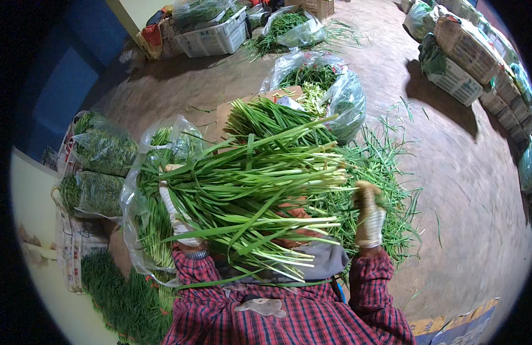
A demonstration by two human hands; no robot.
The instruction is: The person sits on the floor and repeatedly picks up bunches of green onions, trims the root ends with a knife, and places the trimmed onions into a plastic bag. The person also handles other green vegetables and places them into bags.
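Note:
A large fanned bunch of long green garlic chives [248, 181] lies across my front, pale stem ends to the right. My left hand [177, 211], in a white glove, grips its leafy end; the leaves hide some fingers. My right hand [370, 213], gloved and blurred by motion, is just right of the stem ends, its fingers curled, with a little green matter at it; whether it grips this I cannot tell. Another pile of chives [274, 120] lies beyond on a cardboard sheet [223, 116].
Loose leaves [391, 172] litter the floor at right. An open plastic bag [352, 103] with cut stems stands ahead. At left are filled bags [104, 151] and bundled greens [123, 297]. Stacked crates [456, 82] stand far right; a white crate [214, 39] is at the back.

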